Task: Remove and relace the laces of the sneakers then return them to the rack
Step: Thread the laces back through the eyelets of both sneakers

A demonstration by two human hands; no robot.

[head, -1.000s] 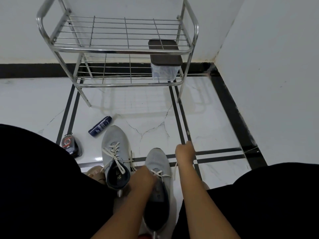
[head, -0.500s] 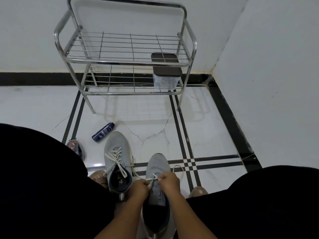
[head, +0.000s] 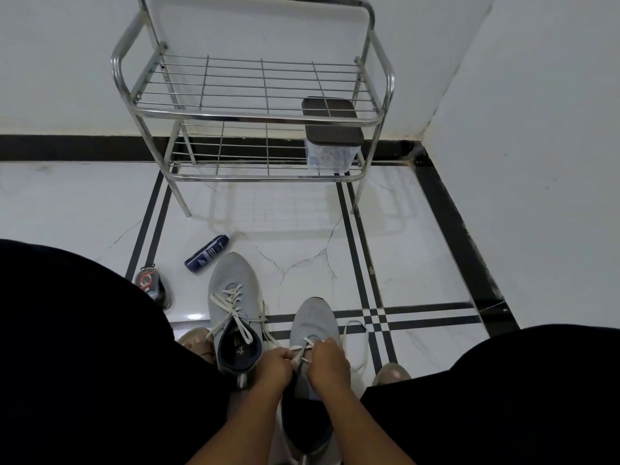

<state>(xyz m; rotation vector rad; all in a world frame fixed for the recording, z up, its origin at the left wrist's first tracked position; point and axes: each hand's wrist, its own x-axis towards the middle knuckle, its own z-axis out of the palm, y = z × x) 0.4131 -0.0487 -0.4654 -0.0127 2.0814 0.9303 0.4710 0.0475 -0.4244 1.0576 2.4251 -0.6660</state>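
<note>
Now the head camera shows both hands close together over the right sneaker (head: 312, 325). One second ago the right hand (head: 330, 362) was stretched out to the side, away from the shoe; now it is back at the shoe. The left hand (head: 275, 365) has stayed at the shoe. The view has also tipped up since then, so more of the rack (head: 255, 112) shows.

The left hand's fingers are curled and pinch the lace (head: 303, 349). The right hand's fingers are curled and pinch the same lace too. The lace is flat and pale, and a loose loop of it lies on the floor (head: 402, 229) just right of the shoe.

The right sneaker is soft grey knit with a dark inside. It lies on the floor between the person's knees, toe pointing at the rack. The left sneaker (head: 235, 307) sits just beside it, also grey knit, with its white lace crossed over the top and its ends hanging loose.

The rack is shiny metal tube with thin wire shelves. It stands at the far edge of the floor, against the wall. A clear box with a dark lid (head: 332, 135) sits at the right end of the low shelf.

The floor is smooth white tile with black stripes and thin cracks. A small blue can (head: 207, 253) lies on its side near the left sneaker's toe. A round dark tin (head: 151, 285) sits further left.
</note>
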